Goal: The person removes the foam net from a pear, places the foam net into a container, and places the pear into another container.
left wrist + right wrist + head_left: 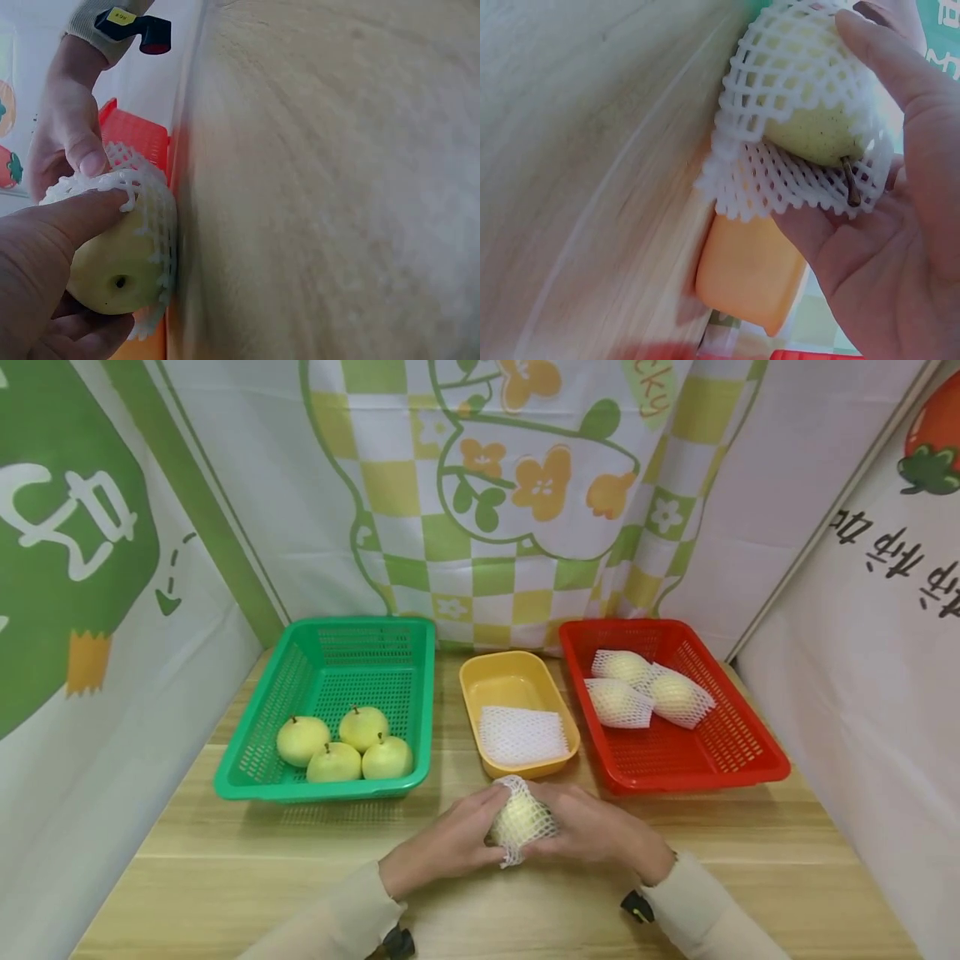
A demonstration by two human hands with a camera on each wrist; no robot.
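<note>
A pale yellow-green pear is partly inside a white foam net sleeve, held between both hands above the table. My left hand grips it from the left, its thumb on the netting near the pear's bare bottom end. From the other side my right hand holds the pear and net, thumb across the mesh. In the right wrist view the stem points out of the net's open end. Some of the fingers behind the fruit are hidden in the head view.
A green basket at left holds several bare pears. The yellow tray in the middle contains flat foam nets. At right, a red basket carries 3 netted pears. Wood-grain table lies in front.
</note>
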